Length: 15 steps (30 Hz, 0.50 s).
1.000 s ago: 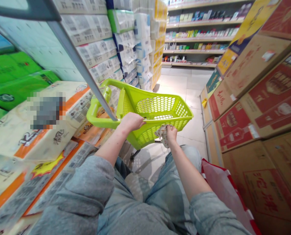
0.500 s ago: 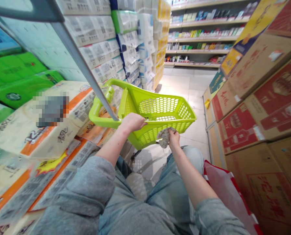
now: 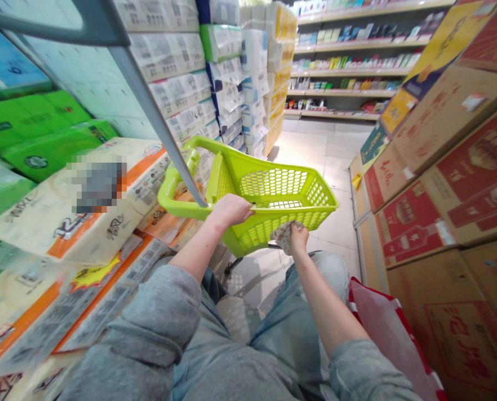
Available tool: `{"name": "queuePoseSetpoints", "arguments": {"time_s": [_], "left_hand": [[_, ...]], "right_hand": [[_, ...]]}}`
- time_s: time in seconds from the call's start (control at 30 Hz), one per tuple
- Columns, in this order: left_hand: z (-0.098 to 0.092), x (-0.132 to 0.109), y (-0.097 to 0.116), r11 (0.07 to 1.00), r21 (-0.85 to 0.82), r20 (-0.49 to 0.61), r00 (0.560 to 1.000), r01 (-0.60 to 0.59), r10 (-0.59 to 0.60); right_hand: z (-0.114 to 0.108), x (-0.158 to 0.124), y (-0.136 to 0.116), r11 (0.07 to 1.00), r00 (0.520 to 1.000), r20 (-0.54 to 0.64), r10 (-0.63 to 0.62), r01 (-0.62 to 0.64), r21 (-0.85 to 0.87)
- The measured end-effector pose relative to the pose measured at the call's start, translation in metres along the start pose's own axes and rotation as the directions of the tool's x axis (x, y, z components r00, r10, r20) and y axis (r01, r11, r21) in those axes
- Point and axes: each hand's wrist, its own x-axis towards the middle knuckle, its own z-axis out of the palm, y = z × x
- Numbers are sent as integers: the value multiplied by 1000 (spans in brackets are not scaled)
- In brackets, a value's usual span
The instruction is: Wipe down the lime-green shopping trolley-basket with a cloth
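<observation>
A lime-green plastic shopping basket [image 3: 256, 234] with perforated walls stands in front of me, its inside bare; wheels show under it. Its grey pull handle [image 3: 160, 122] slants up to the upper left. My left hand [image 3: 232, 210] is closed over the near rim, close to the handle's foot. My right hand [image 3: 299, 236] pinches a crumpled, patterned cloth [image 3: 283, 236] against the outside of the near side wall. Part of the cloth is hidden behind my fingers.
Packs of tissue paper [image 3: 106, 223] are piled on the left, with taller stacks [image 3: 175, 89] behind. Printed cartons [image 3: 448, 211] line the right side. A red-and-white bag [image 3: 390, 328] lies by my right leg. Stocked shelves [image 3: 352, 72] stand at the back.
My right hand and the cloth have shifted slightly along the basket's side wall, and the cloth's folds differ. My left hand stays on the rim. The whole view has shifted a little.
</observation>
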Motion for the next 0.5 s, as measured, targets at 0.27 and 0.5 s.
{"name": "queuePoseSetpoints", "arguments": {"time_s": [0.27,0.5], "left_hand": [[1,1,-1,1000,-18,-9,1000,11,-12],[1,3,1,1000,-2,-14,1000,23,-23]], "right_hand": [[14,-24,-2,994,999,27,-43,40,101],[21,-11,8,999,999,14,-40,40,7]]}}
